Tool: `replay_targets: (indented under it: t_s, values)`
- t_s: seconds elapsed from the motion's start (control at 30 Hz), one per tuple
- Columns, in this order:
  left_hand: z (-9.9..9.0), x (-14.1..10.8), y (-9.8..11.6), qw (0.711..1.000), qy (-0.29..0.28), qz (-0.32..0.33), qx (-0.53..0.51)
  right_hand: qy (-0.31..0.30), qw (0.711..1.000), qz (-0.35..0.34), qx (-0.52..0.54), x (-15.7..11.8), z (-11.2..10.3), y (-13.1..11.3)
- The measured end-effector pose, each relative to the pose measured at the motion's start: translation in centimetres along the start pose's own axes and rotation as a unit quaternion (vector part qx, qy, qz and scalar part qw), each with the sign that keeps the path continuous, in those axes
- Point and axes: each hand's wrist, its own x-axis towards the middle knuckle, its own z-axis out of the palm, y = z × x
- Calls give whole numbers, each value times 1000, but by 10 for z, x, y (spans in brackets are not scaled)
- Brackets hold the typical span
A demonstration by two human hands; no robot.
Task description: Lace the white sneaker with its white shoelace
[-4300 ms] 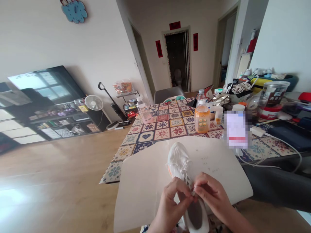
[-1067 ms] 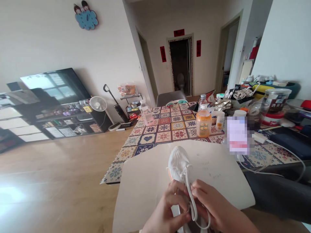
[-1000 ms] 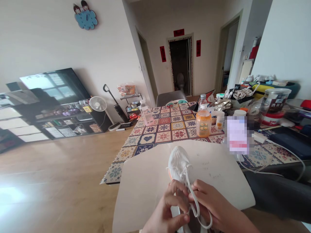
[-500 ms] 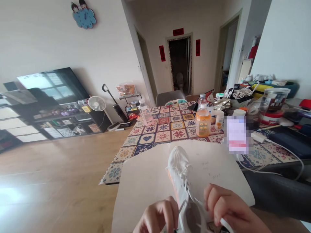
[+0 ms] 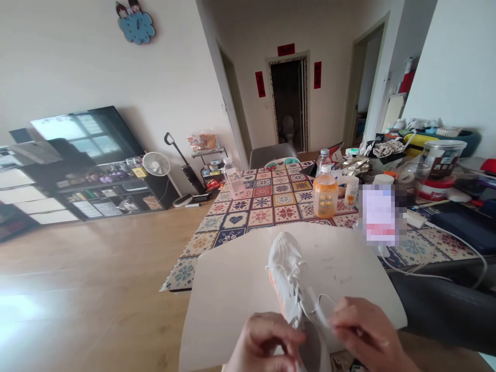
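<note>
A white sneaker [image 5: 285,274] lies on the white sheet with its toe pointing away from me and its opening near the bottom edge. White laces cross its upper, and one loose shoelace [image 5: 318,310] runs out to the right, blurred. My right hand [image 5: 366,330], to the right of the opening, is closed in a pinch on that shoelace. Bent over the left side of the opening, my left hand [image 5: 267,341] has its thumb and fingers drawn together. What sits between them, if anything, is hidden.
The white sheet [image 5: 228,289] covers the near part of the patterned tablecloth [image 5: 259,217]. Beyond it stand an orange drink bottle [image 5: 325,194] and a clear bottle [image 5: 233,178]. At right are a blurred-out phone [image 5: 380,214], a white cable [image 5: 463,240] and crowded containers.
My right hand has drawn a shoelace out to the right of the sneaker, forming a small loop. My left hand has shifted right, over the sneaker's opening.
</note>
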Motion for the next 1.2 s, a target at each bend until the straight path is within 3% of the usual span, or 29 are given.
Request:
replay_targets:
  t_s: [0.1, 0.2, 0.27, 0.4, 0.57, 0.73, 0.8, 1.0, 1.2]
  values:
    - [11, 16, -7, 999, 6, 44, -7, -106, 988, -43, -108, 3, 10, -8]
    - [15, 22, -10, 991, 27, 128, 30, -142, 980, -48, -132, 7, 15, -13]
    - [16, 22, -6, 987, 31, 147, 58, -141, 978, -65, -140, 9, 16, -14]
    - [15, 20, 7, 985, -22, 146, 85, -115, 983, -60, -133, 6, 14, -12]
    - [16, 17, 12, 980, -90, 160, 79, -26, 994, -36, -102, 1, 14, -10]
    - [14, 19, 10, 965, -37, 237, 109, -126, 989, -3, -72, 8, 10, -17]
    - [13, 20, 9, 957, -32, 261, 120, -130, 990, 0, -53, 12, 10, -20]
    - [13, 19, 4, 967, -11, 233, 107, -150, 985, -29, -85, 16, 18, -17]
    - [16, 18, 6, 980, 3, 172, 99, -68, 974, -126, -176, 12, 15, -15]
